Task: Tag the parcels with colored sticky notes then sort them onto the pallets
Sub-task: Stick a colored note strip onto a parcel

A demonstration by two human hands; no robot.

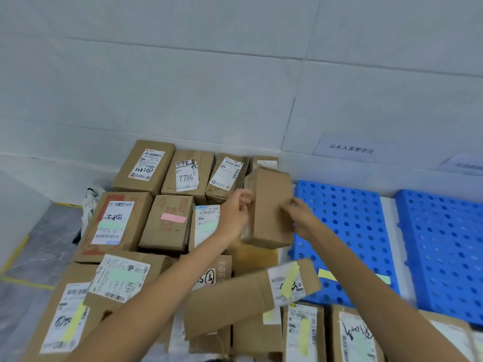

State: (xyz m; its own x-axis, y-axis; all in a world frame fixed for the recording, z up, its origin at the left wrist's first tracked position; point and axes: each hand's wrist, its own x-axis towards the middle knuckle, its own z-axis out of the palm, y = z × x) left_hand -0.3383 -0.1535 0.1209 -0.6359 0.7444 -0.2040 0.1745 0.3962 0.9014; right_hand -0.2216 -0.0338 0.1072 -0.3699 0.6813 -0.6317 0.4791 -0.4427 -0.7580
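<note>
Pale wall panels (183, 87) close off the far side. Below them, cardboard parcels (146, 165) crowd the left and near floor, and a blue pallet (347, 231) lies to the right with a second one beyond it.

You hold a plain brown carton (271, 207) raised on end, above the gap between the parcels and the blue pallet's left edge. It looks light for its size, since you carry it with fingertips alone. The board should be stiff along the edges but will give if you squeeze the broad face, and the dry cardboard offers good friction. Grip it at the long side edges, as you do now.

Your left hand (235, 212) curls its fingers (244, 197) round the left edge. Your right hand (300, 218) pinches the right edge, thumb on the front. Motion blur hides how far the other fingers wrap behind. No sticky note shows on the face turned toward you.
</note>
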